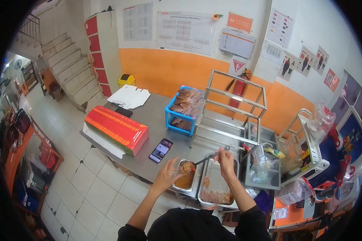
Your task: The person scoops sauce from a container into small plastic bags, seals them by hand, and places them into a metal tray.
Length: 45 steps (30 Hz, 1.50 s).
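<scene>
Head view: the left hand [167, 173] grips a small clear bag [184, 168] over the sauce tray [186, 182], at 6 o'clock on the bench [157, 116]. The right hand [226, 160] clenches a ladle [208, 157], its bowl at the bag's mouth. A phone [161, 150] lies at 10 o'clock from the tray.

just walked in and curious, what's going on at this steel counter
A person stands at the stainless steel counter. Their left hand holds a small clear plastic pouch over a steel pan of orange-brown sauce. Their right hand holds a long metal ladle, its bowl at the pouch. Beside it, another steel tray holds filled pouches.
</scene>
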Available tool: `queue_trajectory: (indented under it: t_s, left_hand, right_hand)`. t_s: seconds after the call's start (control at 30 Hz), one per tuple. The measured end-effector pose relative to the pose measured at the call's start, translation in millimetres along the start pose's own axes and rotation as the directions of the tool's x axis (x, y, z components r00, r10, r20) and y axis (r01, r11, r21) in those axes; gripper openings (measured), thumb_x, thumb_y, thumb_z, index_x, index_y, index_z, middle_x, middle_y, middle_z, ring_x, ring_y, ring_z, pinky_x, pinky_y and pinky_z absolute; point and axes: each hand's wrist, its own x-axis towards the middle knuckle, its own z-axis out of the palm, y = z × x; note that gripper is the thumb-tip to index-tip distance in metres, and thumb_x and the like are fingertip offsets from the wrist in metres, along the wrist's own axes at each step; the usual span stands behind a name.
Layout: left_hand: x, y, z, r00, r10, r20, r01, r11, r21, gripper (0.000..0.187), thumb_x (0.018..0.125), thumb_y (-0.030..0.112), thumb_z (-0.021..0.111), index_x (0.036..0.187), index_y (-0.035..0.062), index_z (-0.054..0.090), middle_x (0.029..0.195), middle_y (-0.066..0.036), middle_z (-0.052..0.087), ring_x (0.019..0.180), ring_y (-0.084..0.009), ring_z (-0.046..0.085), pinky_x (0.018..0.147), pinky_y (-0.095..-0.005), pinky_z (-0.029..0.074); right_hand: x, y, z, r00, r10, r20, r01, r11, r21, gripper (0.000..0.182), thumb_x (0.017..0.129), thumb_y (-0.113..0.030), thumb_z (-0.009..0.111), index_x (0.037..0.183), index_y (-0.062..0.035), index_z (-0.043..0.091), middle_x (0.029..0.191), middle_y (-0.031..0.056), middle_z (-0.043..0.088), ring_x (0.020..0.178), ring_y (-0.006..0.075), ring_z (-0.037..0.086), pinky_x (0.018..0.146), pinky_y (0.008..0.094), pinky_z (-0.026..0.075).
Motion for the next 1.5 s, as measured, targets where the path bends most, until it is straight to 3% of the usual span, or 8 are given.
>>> queue_trajectory:
  t_s: [0.27, 0.3, 0.5, 0.9, 1.1, 1.2, 1.3, 1.5]
  left_hand:
    - [6.2, 2.2, 10.5, 0.998, 0.018, -0.059, -0.021, 0.998, -0.055, 0.082, 0.075, 0.014, 0.08, 0.142, 0.0058, 0.034, 0.134, -0.017, 0.045, 0.097, -0.0255, 0.066, 0.085, -0.0357, 0.053]
    - [7.4, 3.0, 11.7, 0.997, 0.012, -0.07, -0.017, 0.997, -0.076, 0.083, 0.074, 0.013, 0.081, 0.142, 0.0057, 0.034, 0.134, -0.017, 0.044, 0.099, -0.0263, 0.065, 0.085, -0.0353, 0.054]
    - [8.1, 2.0, 16.0, 0.991, -0.044, -0.129, 0.016, 0.978, -0.21, 0.081, 0.079, 0.027, 0.078, 0.143, 0.0061, 0.033, 0.131, -0.017, 0.046, 0.102, -0.0292, 0.065, 0.084, -0.0367, 0.054]
    - [3.7, 2.9, 13.2, 0.986, -0.108, -0.125, 0.069, 0.957, -0.282, 0.087, 0.077, 0.039, 0.078, 0.144, 0.0066, 0.031, 0.132, -0.018, 0.045, 0.1, -0.0297, 0.067, 0.082, -0.0378, 0.054]
    - [3.0, 8.9, 8.4, 0.988, -0.126, -0.089, 0.097, 0.956, -0.275, 0.085, 0.078, 0.03, 0.079, 0.144, 0.0074, 0.031, 0.132, -0.018, 0.044, 0.1, -0.0286, 0.067, 0.083, -0.038, 0.053]
    - [1.6, 8.4, 9.5, 0.989, -0.124, -0.086, 0.102, 0.968, -0.227, 0.084, 0.077, 0.023, 0.079, 0.144, 0.0073, 0.03, 0.131, -0.018, 0.044, 0.1, -0.0273, 0.066, 0.085, -0.0381, 0.052]
    - [-0.2, 9.1, 9.5, 0.99, -0.113, -0.089, 0.096, 0.979, -0.18, 0.084, 0.077, 0.018, 0.079, 0.144, 0.0067, 0.03, 0.131, -0.018, 0.043, 0.1, -0.0265, 0.066, 0.087, -0.0385, 0.051]
    - [-5.3, 11.4, 4.9, 0.989, -0.085, -0.124, 0.067, 0.987, -0.143, 0.083, 0.076, 0.006, 0.076, 0.144, 0.0066, 0.028, 0.134, -0.018, 0.04, 0.101, -0.0266, 0.065, 0.087, -0.0383, 0.051]
  right_hand:
    - [-35.5, -49.2, 55.0, 0.895, -0.315, 0.316, 0.418, 0.84, -0.348, 0.028, 0.1, -0.021, 0.054, 0.089, 0.0039, 0.061, 0.072, 0.0054, 0.062, 0.06, 0.0103, 0.059, 0.055, 0.0256, 0.047]
    - [-45.2, -55.0, 58.0, 0.808, -0.376, 0.453, 0.579, 0.65, -0.492, 0.016, 0.096, -0.011, 0.058, 0.093, 0.0039, 0.061, 0.076, 0.0093, 0.062, 0.063, 0.015, 0.062, 0.056, 0.0278, 0.048]
    - [-78.9, -72.9, 77.3, 0.255, -0.431, 0.866, 0.959, 0.228, -0.169, 0.026, 0.076, -0.002, 0.068, 0.1, -0.0007, 0.057, 0.092, 0.0125, 0.059, 0.081, 0.0302, 0.063, 0.068, 0.0395, 0.053]
    - [-84.5, -82.6, 79.1, 0.242, -0.446, 0.862, 0.961, 0.235, -0.149, 0.025, 0.074, 0.003, 0.071, 0.095, 0.0013, 0.058, 0.087, 0.0129, 0.061, 0.075, 0.0314, 0.063, 0.061, 0.0376, 0.052]
    - [-86.1, -80.1, 76.7, 0.3, -0.469, 0.831, 0.943, 0.274, -0.187, 0.02, 0.076, 0.004, 0.069, 0.093, 0.0008, 0.06, 0.087, 0.0141, 0.063, 0.073, 0.0296, 0.064, 0.061, 0.036, 0.052]
    - [-85.9, -76.0, 72.9, 0.453, -0.558, 0.695, 0.884, 0.38, -0.272, 0.008, 0.086, 0.001, 0.064, 0.093, 0.0019, 0.06, 0.082, 0.012, 0.064, 0.068, 0.0217, 0.065, 0.058, 0.0321, 0.05]
    - [-67.1, -63.2, 55.7, 0.833, -0.412, 0.369, 0.544, 0.731, -0.411, 0.017, 0.097, -0.012, 0.058, 0.09, 0.0032, 0.061, 0.077, 0.0079, 0.064, 0.067, 0.0143, 0.062, 0.056, 0.0277, 0.048]
    - [-37.0, -1.2, 4.1, 0.955, -0.25, -0.162, 0.255, 0.967, 0.012, 0.036, 0.099, -0.029, 0.058, 0.083, 0.0026, 0.063, 0.076, 0.0069, 0.062, 0.065, 0.0133, 0.061, 0.057, 0.0223, 0.045]
